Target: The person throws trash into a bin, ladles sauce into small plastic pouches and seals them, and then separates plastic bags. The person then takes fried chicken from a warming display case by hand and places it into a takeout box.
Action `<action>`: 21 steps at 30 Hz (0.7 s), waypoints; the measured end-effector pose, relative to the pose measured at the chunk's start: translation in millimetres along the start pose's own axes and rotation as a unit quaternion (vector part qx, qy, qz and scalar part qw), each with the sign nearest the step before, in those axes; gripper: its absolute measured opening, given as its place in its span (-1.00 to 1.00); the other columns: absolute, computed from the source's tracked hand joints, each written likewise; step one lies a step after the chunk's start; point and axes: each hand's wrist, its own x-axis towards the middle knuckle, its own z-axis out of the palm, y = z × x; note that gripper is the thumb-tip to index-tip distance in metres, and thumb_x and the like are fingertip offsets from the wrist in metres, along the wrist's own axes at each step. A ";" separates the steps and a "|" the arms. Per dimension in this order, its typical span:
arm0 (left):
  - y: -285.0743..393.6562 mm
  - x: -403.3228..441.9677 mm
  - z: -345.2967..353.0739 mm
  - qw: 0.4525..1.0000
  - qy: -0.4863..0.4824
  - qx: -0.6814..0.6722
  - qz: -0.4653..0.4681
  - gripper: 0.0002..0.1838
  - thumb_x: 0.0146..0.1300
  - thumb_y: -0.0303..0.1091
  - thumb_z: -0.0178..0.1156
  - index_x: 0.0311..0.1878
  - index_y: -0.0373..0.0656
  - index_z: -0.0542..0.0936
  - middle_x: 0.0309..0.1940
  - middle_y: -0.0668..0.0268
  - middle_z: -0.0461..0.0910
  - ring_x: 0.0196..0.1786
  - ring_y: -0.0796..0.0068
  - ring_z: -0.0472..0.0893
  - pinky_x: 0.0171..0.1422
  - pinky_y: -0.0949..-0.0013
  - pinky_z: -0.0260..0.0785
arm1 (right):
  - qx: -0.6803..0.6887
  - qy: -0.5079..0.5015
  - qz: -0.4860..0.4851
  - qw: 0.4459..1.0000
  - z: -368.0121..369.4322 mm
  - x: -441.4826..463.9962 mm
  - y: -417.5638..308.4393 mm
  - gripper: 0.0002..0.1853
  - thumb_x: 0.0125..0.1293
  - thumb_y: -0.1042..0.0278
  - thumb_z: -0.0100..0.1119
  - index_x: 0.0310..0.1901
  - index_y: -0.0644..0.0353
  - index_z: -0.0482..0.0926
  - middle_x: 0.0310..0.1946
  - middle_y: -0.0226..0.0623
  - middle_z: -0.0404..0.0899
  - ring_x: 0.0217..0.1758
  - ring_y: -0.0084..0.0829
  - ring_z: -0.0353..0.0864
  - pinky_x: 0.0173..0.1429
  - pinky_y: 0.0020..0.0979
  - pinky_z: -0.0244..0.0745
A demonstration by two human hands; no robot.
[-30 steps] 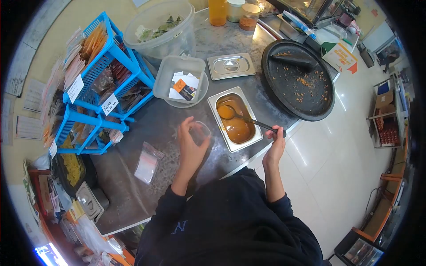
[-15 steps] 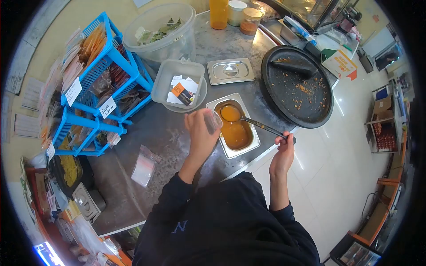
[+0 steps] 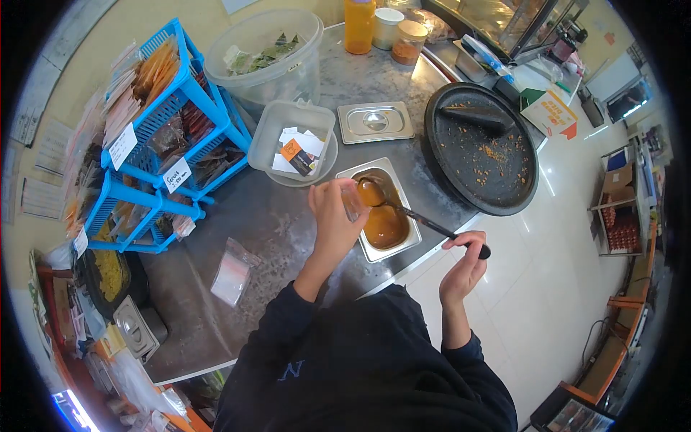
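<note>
Room left, pan hemmed

Bare tabletop (image 3: 205,223) from blue rack (image 3: 201,99) to left hand (image 3: 334,225), save clear packet (image 3: 233,275). Steel pan (image 3: 396,249): left rim blocked by hand and clear cup (image 3: 352,203); right crossed by ladle handle (image 3: 432,225), out to right hand (image 3: 463,272). Steel lid (image 3: 376,128) behind. Stone dish (image 3: 455,155) right, slim gap between.

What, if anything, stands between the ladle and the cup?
Nothing visible. The ladle's bowl is close beside the cup, which the left hand holds at the left side of the pan; whether they touch is unclear.
</note>
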 end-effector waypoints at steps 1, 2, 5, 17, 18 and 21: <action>1.0 0.5 0.3 1.000 0.000 -0.003 -0.001 -0.41 -0.15 -0.41 0.38 0.00 -0.15 0.36 -0.11 0.22 0.44 0.06 0.21 0.32 0.29 0.13 -0.02 | -0.047 -0.016 -0.052 0.997 -2.0 0.0 -0.2 -0.63 0.48 0.16 -0.33 -0.32 0.16 0.46 -0.51 -0.37 0.47 -0.35 -0.51 0.29 -0.04 -0.44 0.10; 2.5 0.5 -0.2 1.000 -0.009 -0.015 -0.011 -0.41 -0.14 -0.41 0.37 0.01 -0.15 0.35 -0.09 0.22 0.44 0.09 0.21 0.32 0.34 0.06 -0.10 | -0.090 -0.042 -0.101 0.990 -5.1 1.0 -4.7 -0.63 0.47 0.16 -0.32 -0.34 0.13 0.47 -0.53 -0.39 0.49 -0.35 -0.50 0.28 -0.01 -0.42 0.08; 7.7 1.3 -2.2 0.999 -0.017 -0.035 -0.024 -0.42 -0.14 -0.43 0.36 0.01 -0.15 0.35 -0.08 0.23 0.44 0.13 0.20 0.31 0.38 0.00 -0.17 | -0.150 -0.096 -0.202 0.963 -12.6 -0.1 -20.2 -0.67 0.40 0.13 -0.17 -0.42 -0.10 0.58 -0.43 -0.60 0.58 -0.29 -0.47 0.33 0.05 -0.28 -0.07; 22.0 1.9 -13.8 0.997 0.010 -0.073 -0.005 -0.45 -0.10 -0.39 0.37 0.01 -0.13 0.37 -0.12 0.25 0.44 0.04 0.22 0.34 0.22 0.17 0.07 | -0.077 -0.003 -0.141 0.987 -17.6 6.2 -14.7 -0.65 0.45 0.20 -0.28 -0.42 0.12 0.45 -0.49 -0.38 0.55 -0.34 -0.44 0.30 0.07 -0.32 0.09; 25.2 2.1 -15.4 0.997 0.015 -0.079 -0.004 -0.46 -0.10 -0.39 0.36 -0.01 -0.12 0.37 -0.15 0.28 0.47 0.02 0.22 0.33 0.21 0.16 0.06 | -0.039 0.017 -0.079 0.996 -13.0 4.2 -6.0 -0.66 0.48 0.24 -0.30 -0.36 0.17 0.45 -0.50 -0.34 0.52 -0.29 -0.42 0.34 -0.01 -0.39 0.20; 24.7 2.6 -17.1 0.996 0.017 -0.085 0.008 -0.47 -0.10 -0.40 0.35 -0.02 -0.11 0.36 -0.18 0.33 0.51 -0.01 0.24 0.33 0.19 0.15 0.07 | 0.035 0.008 0.032 0.999 -5.9 2.3 2.5 -0.67 0.48 0.25 -0.27 -0.28 0.24 0.47 -0.49 -0.33 0.51 -0.28 -0.44 0.41 -0.07 -0.45 0.27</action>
